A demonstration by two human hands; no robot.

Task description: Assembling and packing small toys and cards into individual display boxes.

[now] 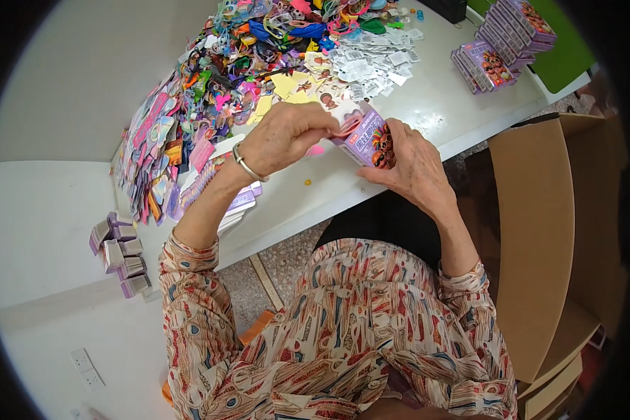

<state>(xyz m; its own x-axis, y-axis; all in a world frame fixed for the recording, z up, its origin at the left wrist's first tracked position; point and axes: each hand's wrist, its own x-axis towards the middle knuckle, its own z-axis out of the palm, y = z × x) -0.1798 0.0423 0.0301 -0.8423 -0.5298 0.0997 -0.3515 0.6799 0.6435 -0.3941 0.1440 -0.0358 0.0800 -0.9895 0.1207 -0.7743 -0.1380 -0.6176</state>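
Observation:
A small purple carton (371,140) with colourful doll-like figures on its front is tilted above the white table. My right hand (416,164) grips it, the thumb along its lower edge and the fingers round its right side. At the carton's open upper left end, my left hand (287,136), with a bangle on its wrist, has its fingers closed in a pinch on a pink piece (348,124). Part of that piece is hidden by the fingers and the carton, and its kind does not show. Yellow picture cards (285,85) lie just beyond my left hand.
Mixed small colourful trinkets (238,63) heap across the back left, beside white packets (374,59). Shiny printed cards (161,140) pile at the left. Filled purple cartons (484,66) stack at the far right. An open cardboard box (532,231) stands at my right.

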